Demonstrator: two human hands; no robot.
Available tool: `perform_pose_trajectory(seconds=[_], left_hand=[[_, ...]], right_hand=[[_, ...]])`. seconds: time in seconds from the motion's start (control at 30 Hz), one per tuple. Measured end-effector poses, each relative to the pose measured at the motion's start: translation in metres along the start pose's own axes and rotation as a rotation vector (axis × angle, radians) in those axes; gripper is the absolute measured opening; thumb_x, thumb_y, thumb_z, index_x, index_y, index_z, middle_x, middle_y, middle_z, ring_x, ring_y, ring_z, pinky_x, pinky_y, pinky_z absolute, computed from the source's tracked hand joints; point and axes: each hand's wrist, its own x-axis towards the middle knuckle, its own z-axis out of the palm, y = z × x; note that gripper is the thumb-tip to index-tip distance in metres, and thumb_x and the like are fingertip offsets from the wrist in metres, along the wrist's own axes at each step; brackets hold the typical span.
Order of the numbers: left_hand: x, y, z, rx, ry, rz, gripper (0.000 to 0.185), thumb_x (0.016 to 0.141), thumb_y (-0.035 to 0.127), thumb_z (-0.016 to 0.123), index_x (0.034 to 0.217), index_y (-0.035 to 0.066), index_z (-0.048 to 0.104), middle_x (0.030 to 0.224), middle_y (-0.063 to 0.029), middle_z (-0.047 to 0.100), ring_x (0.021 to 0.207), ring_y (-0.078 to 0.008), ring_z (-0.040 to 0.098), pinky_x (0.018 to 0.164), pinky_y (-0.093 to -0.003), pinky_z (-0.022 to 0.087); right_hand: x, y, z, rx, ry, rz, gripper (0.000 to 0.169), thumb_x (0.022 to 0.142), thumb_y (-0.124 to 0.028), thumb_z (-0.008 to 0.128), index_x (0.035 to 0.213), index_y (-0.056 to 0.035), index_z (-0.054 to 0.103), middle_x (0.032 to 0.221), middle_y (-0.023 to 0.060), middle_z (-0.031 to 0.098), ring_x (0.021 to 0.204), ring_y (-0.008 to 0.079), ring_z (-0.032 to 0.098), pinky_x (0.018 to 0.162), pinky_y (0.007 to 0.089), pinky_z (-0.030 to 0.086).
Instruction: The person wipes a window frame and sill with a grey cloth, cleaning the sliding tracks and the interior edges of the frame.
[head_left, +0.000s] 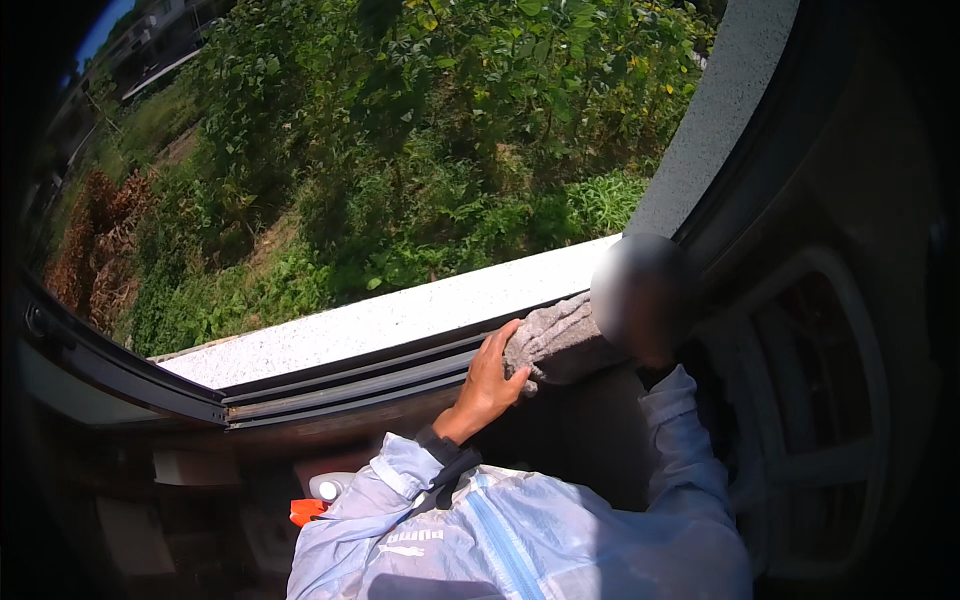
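Observation:
My left hand (488, 379) grips the left end of a bunched grey-brown cloth (559, 337), which lies over the metal track (360, 385) of a window frame. The thumb and fingers close around the cloth's edge. My right hand (651, 330) is at the cloth's right end, largely hidden by a blurred round patch and shade, so its fingers cannot be made out. Both arms are in the sleeves of a pale blue Puma jacket (480, 540), with a dark band at the left wrist.
Beyond the track runs a bright white speckled ledge (390, 311), then green plants outside. A dark frame (120, 382) borders the left. A white-capped bottle (330, 487) and an orange object (306, 511) are beside my left sleeve. A pale chair-like frame (814, 450) stands right.

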Motion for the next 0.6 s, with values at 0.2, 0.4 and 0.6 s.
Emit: perform_pose_trajectory(seconds=[0.2, 0.4, 0.6], left_hand=[[-0.012, 0.004, -0.004, 0.097, 0.033, 0.124, 0.059, 0.078, 0.007, 0.068, 0.131, 0.000, 0.046, 0.118, -0.0216, 0.054, 0.110, -0.0381, 0.054, 0.094, -0.0392, 0.044], [-0.015, 0.006, -0.011, 0.138, 0.000, 0.051, 0.048, 0.080, 0.007, 0.065, 0.125, 0.001, 0.050, 0.111, -0.0215, 0.057, 0.101, -0.0411, 0.057, 0.084, -0.0420, 0.048], [-0.014, 0.001, -0.014, 0.002, 0.035, 0.046, 0.037, 0.080, 0.009, 0.064, 0.116, 0.000, 0.058, 0.105, -0.0203, 0.063, 0.097, -0.0393, 0.061, 0.083, -0.0392, 0.050]], right_hand=[[-0.003, 0.011, 0.027, -0.103, -0.018, 0.007, 0.049, 0.096, -0.026, 0.050, 0.139, -0.0054, 0.039, 0.137, 0.0140, 0.045, 0.126, 0.0283, 0.044, 0.107, 0.0408, 0.034], [0.012, -0.012, 0.051, 0.451, 0.370, 0.267, 0.040, 0.088, -0.041, 0.053, 0.112, -0.0098, 0.061, 0.112, 0.0140, 0.058, 0.109, 0.0311, 0.051, 0.093, 0.0498, 0.040], [0.028, -0.011, 0.045, -0.360, 0.058, 0.215, 0.041, 0.081, -0.049, 0.060, 0.101, -0.0143, 0.068, 0.123, 0.0048, 0.055, 0.106, 0.0293, 0.052, 0.090, 0.0510, 0.039]])
